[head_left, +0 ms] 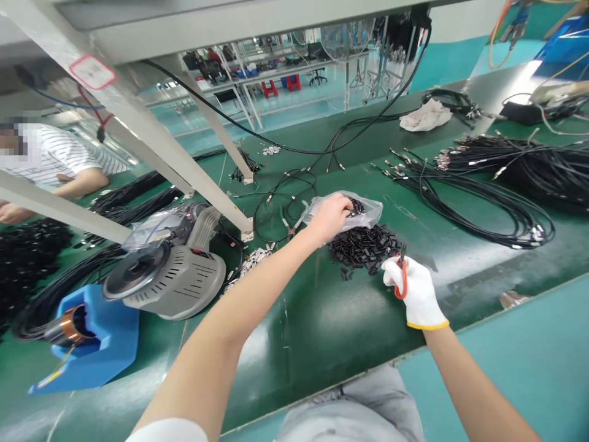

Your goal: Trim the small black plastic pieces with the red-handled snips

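The green table [313, 325] was cut off by the frame at both sides. On its right, black cables [529, 178] were heaped so densely that single runs could hardly be traced; the heap, too, was cropped by the edge. A loose pile of small black pieces [361, 248] was spread in the middle, with a clear plastic bag [372, 213] set against its far side. More such pieces were held in the bag, though how many was concealed by the creased film and the fingers.

The bare left hand [330, 215] was placed at the bag with its fingers curled; whether a piece was pinched could not be told. Should the film be caught and dragged, the contents could be spilled. Strays at the pile's near edge could be swept aside by a careless forearm. By the white-gloved right hand [416, 291], red-handled snips [402, 279] were gripped, tips upward beside the pile. If they were swung toward the bare fingers, a prick could be caused. Whether the blades were parted was too small to judge.
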A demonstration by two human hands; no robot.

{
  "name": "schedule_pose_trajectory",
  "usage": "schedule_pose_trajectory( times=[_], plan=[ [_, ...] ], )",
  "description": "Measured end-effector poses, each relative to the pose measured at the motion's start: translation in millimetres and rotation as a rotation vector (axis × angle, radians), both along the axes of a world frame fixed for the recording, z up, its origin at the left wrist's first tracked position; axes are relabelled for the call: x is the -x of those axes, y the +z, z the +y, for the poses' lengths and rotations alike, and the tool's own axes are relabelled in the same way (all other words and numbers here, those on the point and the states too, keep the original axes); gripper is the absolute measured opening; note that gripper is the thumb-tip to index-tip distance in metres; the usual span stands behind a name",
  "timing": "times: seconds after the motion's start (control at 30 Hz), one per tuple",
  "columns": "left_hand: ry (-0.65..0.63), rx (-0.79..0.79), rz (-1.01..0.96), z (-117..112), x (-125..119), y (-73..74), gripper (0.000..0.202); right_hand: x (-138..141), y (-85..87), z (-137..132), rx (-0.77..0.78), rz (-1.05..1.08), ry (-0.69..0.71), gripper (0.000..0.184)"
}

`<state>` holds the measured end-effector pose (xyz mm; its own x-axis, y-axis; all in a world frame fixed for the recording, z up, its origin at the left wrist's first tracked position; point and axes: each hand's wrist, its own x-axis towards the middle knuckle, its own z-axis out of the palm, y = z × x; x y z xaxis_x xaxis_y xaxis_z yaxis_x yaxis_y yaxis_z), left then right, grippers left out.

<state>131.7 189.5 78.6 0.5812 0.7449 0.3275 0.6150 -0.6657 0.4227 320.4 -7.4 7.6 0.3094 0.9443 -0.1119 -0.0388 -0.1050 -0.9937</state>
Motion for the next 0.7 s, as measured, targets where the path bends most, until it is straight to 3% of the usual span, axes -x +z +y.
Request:
schedule_pose_trajectory(
  times=[0.07,0.13,0.27,0.33,0.43,0.5,0.57,0.63,0.7],
  plan=[
    [-0.001,0.008,-0.239,-43,25,11.4,0.026,0,-1.5,0,-0.002,0.0,0.004,0.036],
    [0.084,0.165,-0.447,-86,51,6.1,0.024,-1,-4.4,1,0.004,-0.022,0.005,0.037],
    [0.212,0.781,-0.824,-147,85,-43.1,0.025,1,-10.0,1,0.034,-0.085,-0.01,0.04],
    [0.273,0.944,-0.924,-162,93,-68.0,0.028,10,-7.8,-2,0.048,-0.133,0.017,0.04],
    [0.332,0.946,-1.011,-172,99,-88.8,0.029,36,5.0,-11,-0.007,-0.409,0.24,0.037],
    [0.36,0.882,-1.081,-175,102,-93.7,0.029,58,15.9,-14,-0.047,-0.662,0.425,0.034],
    [0.377,0.832,-1.141,-177,105,-95.6,0.028,74,24.2,-12,-0.058,-0.784,0.556,0.035],
    [0.378,0.808,-1.164,-179,107,-96.6,0.028,82,28.0,-5,-0.073,-0.834,0.555,0.038],
    [0.378,0.794,-1.175,-180,107,-97.6,0.029,83,27.9,5,-0.022,-0.837,0.436,0.041]
  ],
)
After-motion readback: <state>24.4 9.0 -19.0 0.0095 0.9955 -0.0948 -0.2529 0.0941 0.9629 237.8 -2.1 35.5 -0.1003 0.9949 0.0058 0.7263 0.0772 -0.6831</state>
